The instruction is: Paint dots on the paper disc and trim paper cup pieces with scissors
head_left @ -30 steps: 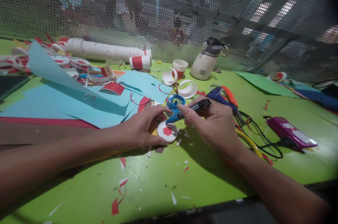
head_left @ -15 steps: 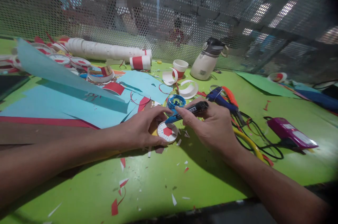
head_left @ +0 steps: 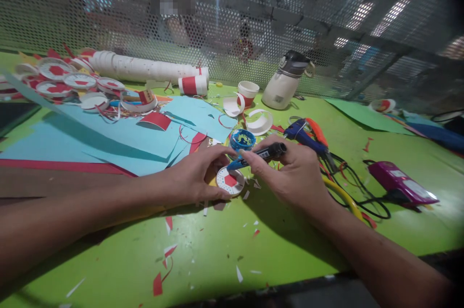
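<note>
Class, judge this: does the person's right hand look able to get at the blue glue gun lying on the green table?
Probably yes. The glue gun lies just beyond the right hand, nothing between them, though that hand already holds a black marker.

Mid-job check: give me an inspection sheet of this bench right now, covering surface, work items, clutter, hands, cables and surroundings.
Surface: green table, littered with paper scraps.
Work items: white disc with red centre flat on the table; black marker tip over it.
Clutter: blue paper sheets, stacked cups, white bottle, blue glue gun, magenta device.
Hands: left hand steadies the disc; right hand fingers grip the marker.
Cables: black cable coiled right of the hands.
Surroundings: perforated mesh screen behind.
</note>
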Demonstrator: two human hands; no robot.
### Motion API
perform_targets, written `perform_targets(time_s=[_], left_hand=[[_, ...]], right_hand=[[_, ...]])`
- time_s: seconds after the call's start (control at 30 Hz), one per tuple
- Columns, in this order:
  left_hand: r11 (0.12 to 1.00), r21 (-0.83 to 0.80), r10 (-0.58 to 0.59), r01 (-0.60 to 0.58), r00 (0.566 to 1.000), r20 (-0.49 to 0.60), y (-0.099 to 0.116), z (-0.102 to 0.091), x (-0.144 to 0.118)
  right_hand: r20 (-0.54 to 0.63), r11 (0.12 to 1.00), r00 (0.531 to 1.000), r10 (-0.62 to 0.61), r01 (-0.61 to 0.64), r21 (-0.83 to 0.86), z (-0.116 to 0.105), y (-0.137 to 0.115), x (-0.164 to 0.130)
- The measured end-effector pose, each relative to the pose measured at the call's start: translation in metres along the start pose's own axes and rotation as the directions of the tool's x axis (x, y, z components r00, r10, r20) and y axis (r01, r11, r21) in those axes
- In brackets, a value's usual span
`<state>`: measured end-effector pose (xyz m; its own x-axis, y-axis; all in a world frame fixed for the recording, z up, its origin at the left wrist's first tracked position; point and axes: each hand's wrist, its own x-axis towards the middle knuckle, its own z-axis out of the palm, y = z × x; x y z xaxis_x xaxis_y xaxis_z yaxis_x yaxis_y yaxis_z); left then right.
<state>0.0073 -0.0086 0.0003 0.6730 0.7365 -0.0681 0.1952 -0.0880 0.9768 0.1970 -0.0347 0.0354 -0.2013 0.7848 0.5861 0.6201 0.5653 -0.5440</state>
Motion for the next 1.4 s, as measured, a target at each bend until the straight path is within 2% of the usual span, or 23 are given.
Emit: perform_targets(time_s=[0.27, 0.43, 0.6, 0.7, 0.83, 0.9, 1.03, 1.23, 1.4], left_hand=[[1.0, -0.014, -0.002, 0.003, 1.0, 0.019, 0.002, 0.0, 0.0], [0.999, -0.034, -0.005, 0.005, 1.0, 0.009, 0.004, 0.002, -0.001], [0.997, 0.017, 0.069, -0.069, 0.998, 0.01, -0.002, -0.001, 0.001], [0.999, 0.022, 0.048, -0.048, 0.999, 0.001, -0.005, -0.002, 0.001], [0.998, 0.065, 0.018, -0.015, 0.999, -0.051, -0.006, -0.001, 0.0], [0.998, 0.059, -0.003, 0.005, 0.999, -0.047, -0.006, 0.0, -0.001], [0.997, 0.079, -0.011, 0.013, 0.999, -0.031, -0.003, 0.0, -0.001], [0.973, 0.226, 0.075, -0.053, 0.993, -0.093, -0.003, -0.003, 0.001], [0.996, 0.087, 0.033, -0.032, 0.999, -0.006, -0.007, -0.002, 0.0]], right_hand=[[0.006, 0.998, 1.0, -0.027, 0.028, -0.049, 0.001, 0.0, -0.002], [0.009, 0.999, 1.0, -0.004, 0.004, -0.042, 0.004, 0.0, -0.004], [-0.008, 0.999, 1.0, 0.011, -0.011, -0.031, 0.005, 0.001, -0.004], [-0.051, 1.0, 0.998, 0.022, -0.022, -0.012, 0.002, 0.0, -0.004], [-0.177, 0.998, 0.982, 0.066, -0.064, 0.017, -0.004, -0.004, -0.003], [-0.193, 0.996, 0.978, 0.084, -0.081, 0.022, -0.007, -0.006, -0.002], [-0.166, 0.994, 0.981, 0.104, -0.098, 0.048, -0.006, -0.006, -0.001], [-0.07, 0.986, 0.988, 0.139, -0.131, 0.106, -0.003, 0.0, 0.001], [-0.031, 0.983, 0.986, 0.162, -0.158, 0.098, -0.002, 0.001, 0.002]])
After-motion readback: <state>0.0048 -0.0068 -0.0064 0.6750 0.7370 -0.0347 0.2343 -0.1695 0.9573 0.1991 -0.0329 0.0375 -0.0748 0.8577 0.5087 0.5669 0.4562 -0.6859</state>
